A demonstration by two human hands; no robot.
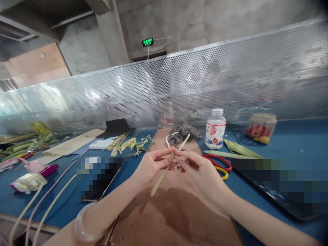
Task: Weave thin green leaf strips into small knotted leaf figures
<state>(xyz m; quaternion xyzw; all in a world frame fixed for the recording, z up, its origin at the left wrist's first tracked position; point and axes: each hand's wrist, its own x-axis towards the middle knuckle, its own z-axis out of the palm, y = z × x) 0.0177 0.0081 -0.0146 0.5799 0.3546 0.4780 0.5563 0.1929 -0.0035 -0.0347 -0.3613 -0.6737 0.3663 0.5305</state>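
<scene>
Both of my hands meet over a brown board (176, 212) in the middle of the table. My left hand (151, 165) pinches a pale strip of leaf (164, 172) that runs slanting from lower left to upper right. My right hand (197, 167) pinches the same strip at the same spot, fingertips touching those of the left. A looped end of the strip (171, 136) curls up behind the fingers. A pale bangle (82, 227) sits on my left wrist.
A white-capped bottle (215, 128) and a jar (261, 125) stand at the back right, with green leaves (242, 149) and red and yellow scissors handles (220, 165) near them. Cut stalks (129, 143), a dark fibre bundle (183, 131), a phone (101, 181) and long strips (43, 205) lie left. A perforated metal screen (179, 89) closes the back.
</scene>
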